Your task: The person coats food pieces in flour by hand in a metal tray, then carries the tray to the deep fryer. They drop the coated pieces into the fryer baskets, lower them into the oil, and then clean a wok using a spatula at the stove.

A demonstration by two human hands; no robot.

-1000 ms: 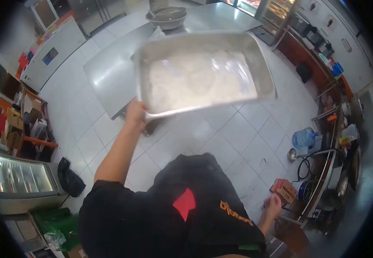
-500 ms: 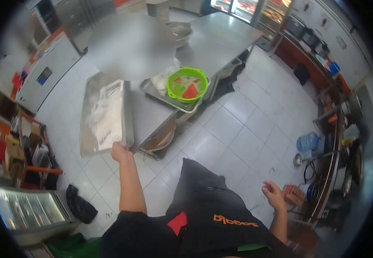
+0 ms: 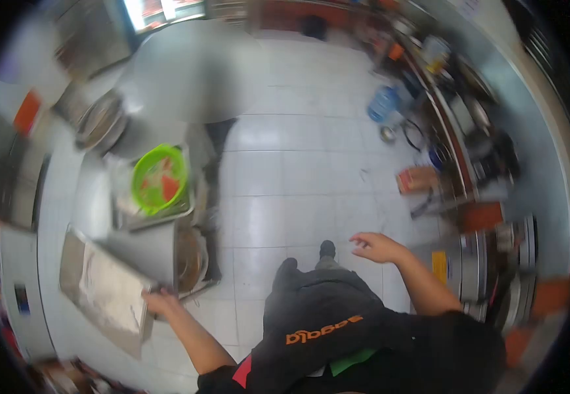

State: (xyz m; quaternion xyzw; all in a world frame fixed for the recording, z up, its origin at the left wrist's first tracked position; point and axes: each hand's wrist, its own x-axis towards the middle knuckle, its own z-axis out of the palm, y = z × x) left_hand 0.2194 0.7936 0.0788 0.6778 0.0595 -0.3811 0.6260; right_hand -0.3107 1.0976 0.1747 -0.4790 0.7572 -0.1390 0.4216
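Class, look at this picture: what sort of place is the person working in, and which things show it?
Probably a commercial kitchen: a steel worktable, a metal tray dusted white held in the left hand, and a green colander on another tray.

Open tiled floor (image 3: 298, 171) lies ahead of the empty right hand (image 3: 377, 247), free to pass. On the left, the steel table (image 3: 147, 246), green colander (image 3: 160, 178) and floury metal tray (image 3: 104, 289) crowd the left hand (image 3: 161, 303). Cluttered counters (image 3: 462, 131) block the right.
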